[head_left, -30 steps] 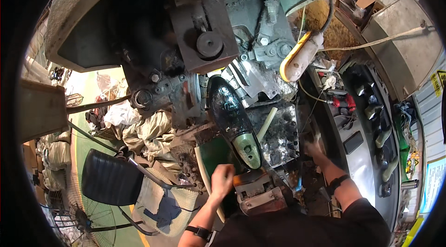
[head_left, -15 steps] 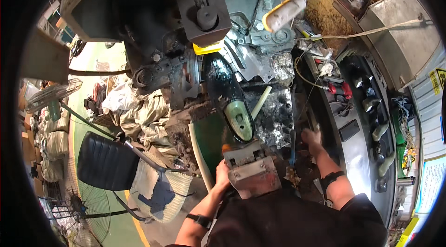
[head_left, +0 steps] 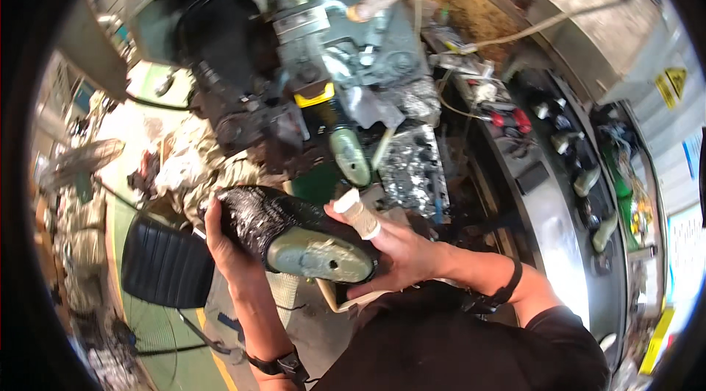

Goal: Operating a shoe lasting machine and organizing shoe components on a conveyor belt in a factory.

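Observation:
A black shoe upper on a green shoe last (head_left: 316,253) is between my two hands, in front of my body. My left hand (head_left: 239,255) grips its black left end, thumb up along the side. My right hand (head_left: 404,255) closes round the other end, with beige-white wrapping on one finger. The last's green face, with a small dark hole, is turned up toward me. Farther off, a second green last (head_left: 349,155) with black material sits in the machine (head_left: 301,45), below a yellow piece (head_left: 315,95).
On the right, a metal rack (head_left: 548,222) carries a dark phone-like slab (head_left: 531,178) and several lasts. A black chair (head_left: 165,262) stands left, near a fan (head_left: 81,163) and pale sacks (head_left: 243,170). A hose lamp (head_left: 379,2) hangs by the machine.
Both hands have come up from low beside the machine and now hold a shoe last with a black upper. The view has shifted; the last in the machine appears farther away.

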Demonstrator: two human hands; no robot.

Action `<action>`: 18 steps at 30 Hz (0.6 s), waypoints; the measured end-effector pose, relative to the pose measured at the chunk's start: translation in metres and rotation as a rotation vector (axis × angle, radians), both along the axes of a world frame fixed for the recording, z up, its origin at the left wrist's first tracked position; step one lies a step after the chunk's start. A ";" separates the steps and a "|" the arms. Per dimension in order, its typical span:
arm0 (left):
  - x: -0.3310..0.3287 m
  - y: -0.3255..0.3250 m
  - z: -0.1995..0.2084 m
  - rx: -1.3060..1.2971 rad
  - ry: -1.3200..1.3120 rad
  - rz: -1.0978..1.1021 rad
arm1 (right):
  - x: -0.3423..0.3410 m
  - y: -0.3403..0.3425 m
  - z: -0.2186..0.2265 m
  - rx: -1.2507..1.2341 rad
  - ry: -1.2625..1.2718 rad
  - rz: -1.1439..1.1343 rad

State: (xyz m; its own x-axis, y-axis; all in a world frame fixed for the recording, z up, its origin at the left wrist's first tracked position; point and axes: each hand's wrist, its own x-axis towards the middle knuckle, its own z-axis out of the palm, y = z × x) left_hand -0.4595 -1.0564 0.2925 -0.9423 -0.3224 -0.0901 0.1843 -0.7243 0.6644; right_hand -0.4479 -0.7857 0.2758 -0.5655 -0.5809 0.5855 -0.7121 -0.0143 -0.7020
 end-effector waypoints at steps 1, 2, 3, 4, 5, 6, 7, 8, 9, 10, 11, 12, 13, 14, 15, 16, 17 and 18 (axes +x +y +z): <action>-0.005 0.020 0.008 0.020 -0.068 -0.023 | 0.001 0.006 0.004 -0.028 0.021 -0.051; -0.011 0.029 0.007 -0.029 -0.029 -0.054 | 0.005 0.013 0.006 0.004 0.094 -0.153; -0.017 0.045 0.009 -0.030 -0.067 -0.068 | 0.010 0.025 0.012 0.017 0.119 -0.200; -0.025 0.067 0.014 -0.031 -0.109 -0.096 | 0.014 0.041 0.017 0.032 0.140 -0.261; -0.032 0.080 0.009 0.003 -0.138 -0.209 | 0.019 0.054 0.020 -0.009 0.222 -0.332; -0.039 0.100 0.005 0.027 -0.180 -0.244 | 0.025 0.066 0.018 -0.001 0.223 -0.384; -0.045 0.120 -0.002 0.021 -0.193 -0.287 | 0.031 0.078 0.015 -0.043 0.265 -0.436; -0.050 0.140 -0.010 0.013 -0.205 -0.331 | 0.038 0.091 0.016 -0.084 0.312 -0.487; -0.054 0.161 -0.019 0.029 -0.195 -0.378 | 0.048 0.108 0.022 -0.026 0.305 -0.559; -0.058 0.188 -0.027 0.021 -0.194 -0.442 | 0.056 0.125 0.016 -0.019 0.309 -0.623; -0.057 0.219 -0.033 0.085 -0.185 -0.541 | 0.066 0.143 0.005 -0.089 0.236 -0.715; -0.056 0.249 -0.042 0.149 -0.183 -0.640 | 0.078 0.162 -0.001 -0.165 0.166 -0.806; -0.053 0.275 -0.055 0.111 -0.193 -0.698 | 0.092 0.180 0.005 -0.160 -0.057 -0.875; -0.048 0.306 -0.065 0.102 -0.202 -0.775 | 0.105 0.200 -0.005 -0.209 -0.111 -0.951; -0.044 0.332 -0.071 0.026 -0.237 -0.843 | 0.117 0.217 -0.018 -0.234 -0.120 -1.021; -0.041 0.359 -0.078 -0.050 -0.264 -0.908 | 0.130 0.234 -0.031 -0.258 -0.124 -1.089; -0.039 0.389 -0.099 -0.158 -0.370 -0.865 | 0.146 0.255 -0.044 -0.278 -0.229 -1.152; -0.022 0.426 -0.103 -0.278 -0.416 -0.950 | 0.170 0.283 -0.055 -0.298 -0.439 -1.186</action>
